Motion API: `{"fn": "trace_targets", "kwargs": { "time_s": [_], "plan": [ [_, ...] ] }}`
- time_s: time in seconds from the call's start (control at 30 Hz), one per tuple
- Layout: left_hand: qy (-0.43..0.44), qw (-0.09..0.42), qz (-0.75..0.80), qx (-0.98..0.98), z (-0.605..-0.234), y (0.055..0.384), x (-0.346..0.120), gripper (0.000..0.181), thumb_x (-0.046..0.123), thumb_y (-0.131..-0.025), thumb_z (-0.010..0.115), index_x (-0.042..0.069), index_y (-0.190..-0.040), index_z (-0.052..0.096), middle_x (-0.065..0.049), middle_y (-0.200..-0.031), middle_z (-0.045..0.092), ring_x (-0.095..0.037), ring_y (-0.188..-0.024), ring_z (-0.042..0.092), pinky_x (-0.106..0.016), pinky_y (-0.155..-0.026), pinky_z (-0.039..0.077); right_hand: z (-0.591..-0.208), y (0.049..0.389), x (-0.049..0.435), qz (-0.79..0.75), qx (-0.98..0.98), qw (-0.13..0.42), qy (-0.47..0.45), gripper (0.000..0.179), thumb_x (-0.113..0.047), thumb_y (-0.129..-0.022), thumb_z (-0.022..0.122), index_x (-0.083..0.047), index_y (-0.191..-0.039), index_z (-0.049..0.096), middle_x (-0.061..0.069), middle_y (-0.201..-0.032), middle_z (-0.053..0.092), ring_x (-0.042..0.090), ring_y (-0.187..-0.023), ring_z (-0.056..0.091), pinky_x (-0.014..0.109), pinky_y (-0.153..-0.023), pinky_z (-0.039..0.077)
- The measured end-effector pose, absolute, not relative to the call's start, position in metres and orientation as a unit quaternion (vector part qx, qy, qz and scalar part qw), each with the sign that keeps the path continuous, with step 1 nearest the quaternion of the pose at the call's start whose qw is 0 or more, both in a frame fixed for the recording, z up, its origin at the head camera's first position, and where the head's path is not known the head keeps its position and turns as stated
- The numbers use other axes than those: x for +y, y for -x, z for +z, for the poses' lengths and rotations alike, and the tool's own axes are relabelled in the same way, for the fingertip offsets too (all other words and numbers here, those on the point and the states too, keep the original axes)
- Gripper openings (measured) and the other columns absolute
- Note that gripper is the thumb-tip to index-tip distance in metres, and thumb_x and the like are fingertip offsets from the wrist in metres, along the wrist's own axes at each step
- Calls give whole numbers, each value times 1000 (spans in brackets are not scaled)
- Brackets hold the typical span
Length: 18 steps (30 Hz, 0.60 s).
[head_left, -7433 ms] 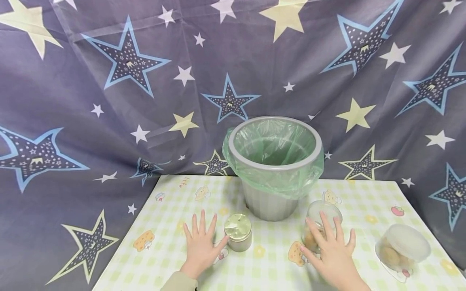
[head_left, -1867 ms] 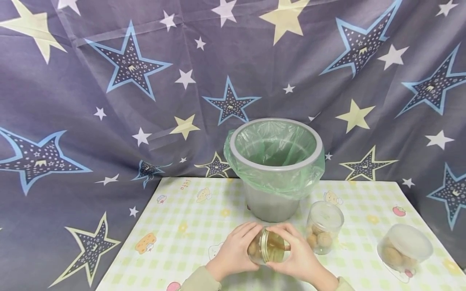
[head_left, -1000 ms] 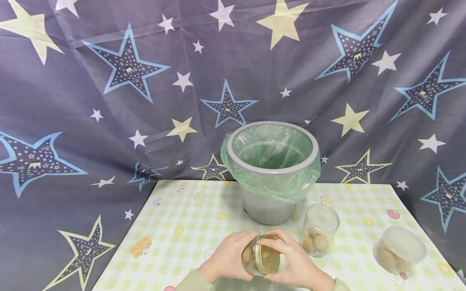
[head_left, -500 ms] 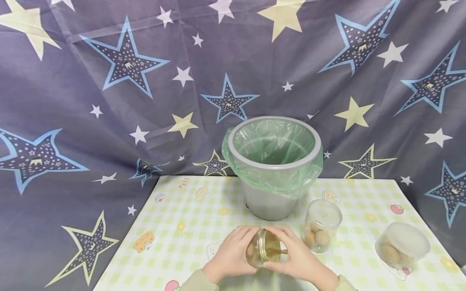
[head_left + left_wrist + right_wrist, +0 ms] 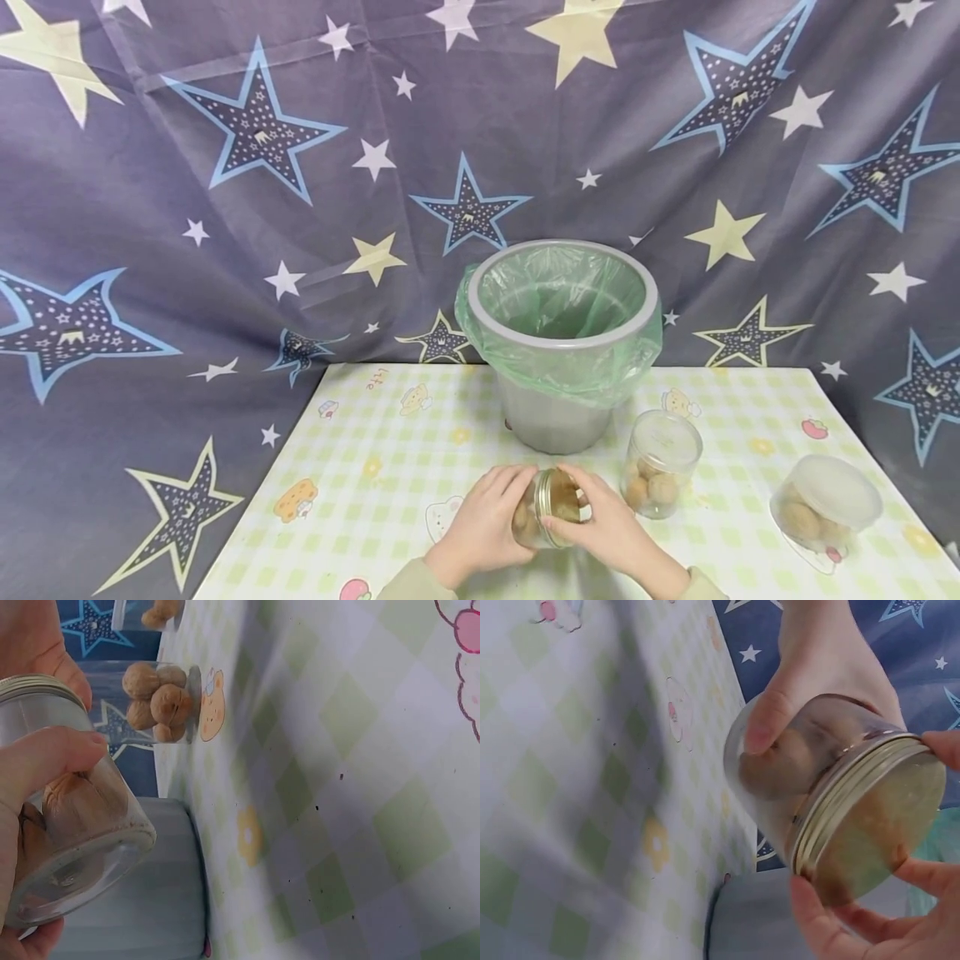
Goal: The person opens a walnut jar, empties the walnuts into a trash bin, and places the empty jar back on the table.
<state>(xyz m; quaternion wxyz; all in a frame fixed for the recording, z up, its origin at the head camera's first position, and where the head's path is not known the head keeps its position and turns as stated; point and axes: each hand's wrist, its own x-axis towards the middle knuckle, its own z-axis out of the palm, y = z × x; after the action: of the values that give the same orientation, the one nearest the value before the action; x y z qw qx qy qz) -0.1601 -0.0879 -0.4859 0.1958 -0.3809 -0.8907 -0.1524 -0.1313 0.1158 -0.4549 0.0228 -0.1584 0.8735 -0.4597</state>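
Your left hand (image 5: 482, 523) wraps round the glass of the jar (image 5: 120, 780), thumb on its side, while your right hand (image 5: 613, 529) pinches the rim of the gold lid (image 5: 564, 493) with spread fingertips; both are gripping. You hold the jar tipped well over, lid toward your right and base toward your left, clear of the bench (image 5: 360, 508) and in front of the bin (image 5: 555, 421). That sideways hold probably gives each hand its own end: the left steadies the glass, and the right has the lid's edge to work on, a grip that would suit twisting, though you can't tell from one instant whether it turns. The lid looks seated, so what appear to be walnuts (image 5: 79, 801) lie inside without spilling. Off to your right, a tub (image 5: 667, 446) and, farther out, a second tub (image 5: 836, 492) stand upright with similar contents, likely set there to leave room for your hands yet stay within reach. Beyond the jar, the bin stands open, its green bag (image 5: 562, 371) folded out over the rim, presumably so that it won't slip in.
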Motion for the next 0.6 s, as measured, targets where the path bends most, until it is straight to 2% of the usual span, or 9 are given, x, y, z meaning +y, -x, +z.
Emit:
{"fn": "trace_targets", "kwargs": {
  "time_s": [0.13,0.33,0.5,0.6],
  "plan": [
    [383,199,-162,-887,-487,161,-88,95,39,-51,89,6,-131,49,-4,-125,56,-18,-113,54,-39,-96,49,-458,132,116,-474,864,13,171,71,-35,-81,73,-3,-136,42,20,-127,50,24,-97,52,23,-68,55],
    [384,197,-168,-886,-485,162,-89,93,38,-52,88,9,-131,48,-3,-125,56,-18,-113,54,-38,-96,49,-463,131,117,-461,858,-45,222,71,-29,-78,76,1,-133,43,19,-123,51,29,-97,55,23,-68,54],
    [397,162,-183,-885,-482,164,-93,94,37,-54,89,7,-132,46,-4,-126,57,-19,-114,55,-38,-96,49,-469,132,119,-415,861,-105,275,73,-25,-72,82,-4,-133,46,10,-120,52,27,-103,54,23,-72,52],
    [403,127,-198,-884,-482,164,-95,95,36,-55,89,6,-133,45,-4,-129,57,-20,-116,54,-39,-97,49,-472,131,119,-385,859,-140,306,77,-23,-67,86,-9,-133,48,6,-122,51,22,-105,51,30,-76,55]
  ]
}}
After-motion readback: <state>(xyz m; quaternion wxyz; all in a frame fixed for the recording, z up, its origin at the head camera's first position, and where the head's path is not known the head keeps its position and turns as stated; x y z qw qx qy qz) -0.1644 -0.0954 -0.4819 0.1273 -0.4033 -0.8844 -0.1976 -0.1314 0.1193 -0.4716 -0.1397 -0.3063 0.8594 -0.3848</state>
